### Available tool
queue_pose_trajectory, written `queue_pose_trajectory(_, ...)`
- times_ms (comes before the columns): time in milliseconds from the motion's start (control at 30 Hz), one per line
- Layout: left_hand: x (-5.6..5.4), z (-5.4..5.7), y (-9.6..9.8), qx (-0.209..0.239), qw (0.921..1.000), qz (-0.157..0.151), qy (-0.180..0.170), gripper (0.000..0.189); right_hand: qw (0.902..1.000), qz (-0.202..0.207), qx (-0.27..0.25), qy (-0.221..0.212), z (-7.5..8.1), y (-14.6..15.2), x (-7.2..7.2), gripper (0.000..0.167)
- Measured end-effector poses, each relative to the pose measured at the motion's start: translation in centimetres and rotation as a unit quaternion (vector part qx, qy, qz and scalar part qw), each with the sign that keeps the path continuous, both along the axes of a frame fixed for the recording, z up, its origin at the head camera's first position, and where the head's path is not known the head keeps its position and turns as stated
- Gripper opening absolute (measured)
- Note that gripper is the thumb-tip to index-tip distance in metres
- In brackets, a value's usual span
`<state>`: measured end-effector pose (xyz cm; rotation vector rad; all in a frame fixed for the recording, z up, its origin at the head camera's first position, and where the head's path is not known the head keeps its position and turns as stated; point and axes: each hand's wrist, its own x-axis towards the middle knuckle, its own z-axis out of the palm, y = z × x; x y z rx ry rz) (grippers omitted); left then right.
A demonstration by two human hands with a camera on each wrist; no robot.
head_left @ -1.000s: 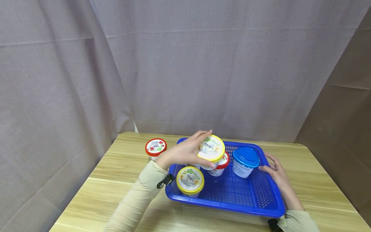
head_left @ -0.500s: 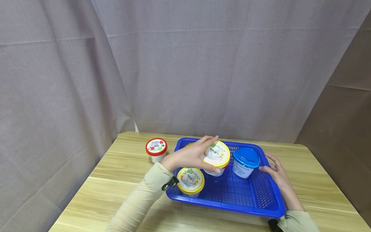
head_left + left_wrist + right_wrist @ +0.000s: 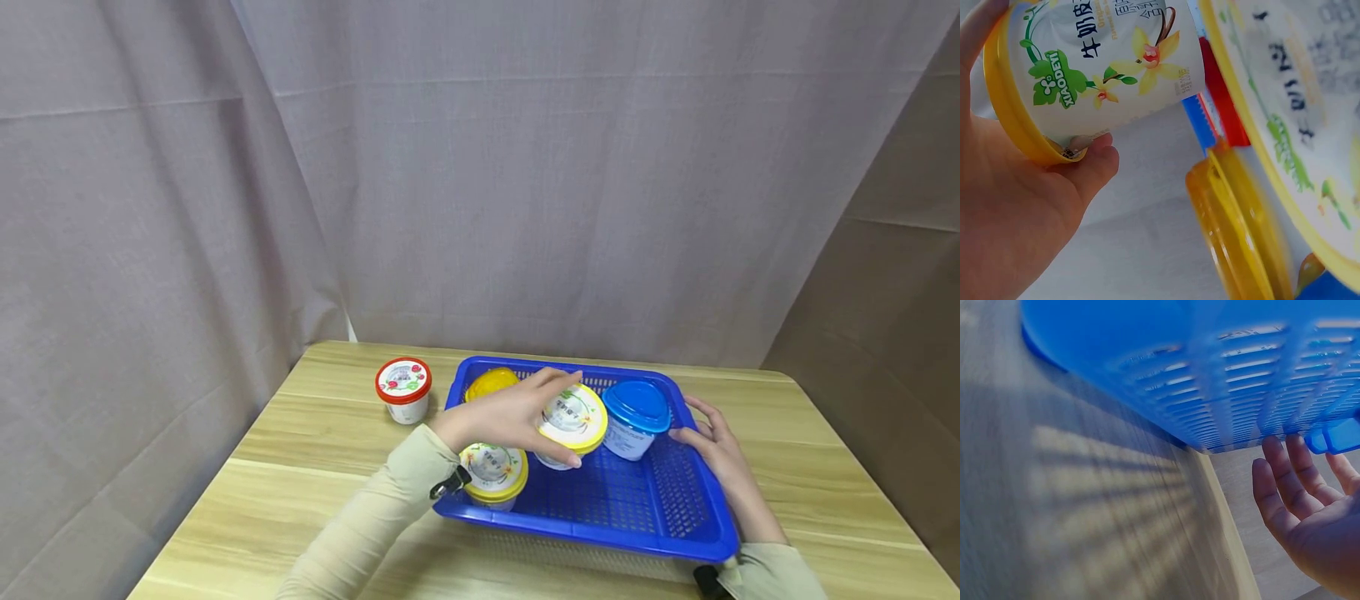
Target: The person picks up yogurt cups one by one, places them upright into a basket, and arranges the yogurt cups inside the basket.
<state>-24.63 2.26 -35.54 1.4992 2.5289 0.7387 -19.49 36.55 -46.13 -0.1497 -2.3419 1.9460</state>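
Observation:
My left hand (image 3: 517, 414) grips a yellow-lidded tub (image 3: 573, 421) with a vanilla-flower print, thumb and fingers around its sides, inside the blue basket (image 3: 600, 537). In the left wrist view the tub (image 3: 1116, 69) is tilted and fills the top. A second yellow-lidded tub (image 3: 491, 475) stands under the left wrist. Behind the hand shows a container with a clear-yellow lid (image 3: 491, 382). My right hand (image 3: 723, 454) holds the basket's right rim, thumb over it and fingers outside. In the right wrist view its fingers (image 3: 1285, 481) touch the slotted wall. A blue-lidded tub (image 3: 630, 437) stands beside it in the basket.
A red-lidded tub (image 3: 407, 404) stands on the wooden table (image 3: 300, 467), left of the basket. Part of a red tub (image 3: 1225, 97) in the basket shows in the left wrist view. A grey curtain (image 3: 480, 208) hangs behind the table.
My left hand has carried the yellow-lidded tub right and nearer, down toward the blue-lidded one. The clear-yellow lid has come into view; the basket's red-lidded tub is now hidden. My right hand stays put.

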Motion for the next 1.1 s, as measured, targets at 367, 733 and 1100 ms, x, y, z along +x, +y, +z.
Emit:
queue_pose_trajectory(367, 0.15, -0.49, 0.41, -0.002, 0.9999, -0.01, -0.012, 0.112, 0.9999, -0.005, 0.005, -0.01, -0.04, -0.22, 0.06, 0.068)
queue_pose_trajectory(733, 0.31, -0.63, 0.25, -0.004, 0.9997, -0.018, -0.015, 0.111, 0.9999, 0.001, -0.011, -0.009, -0.12, -0.06, -0.04, 0.069)
queue_pose_trajectory(1100, 0.69, -0.63, 0.01, -0.013, 0.9994, -0.022, -0.023, 0.11, 1.0, 0.002, -0.006, -0.007, -0.24, -0.03, -0.12, 0.071)
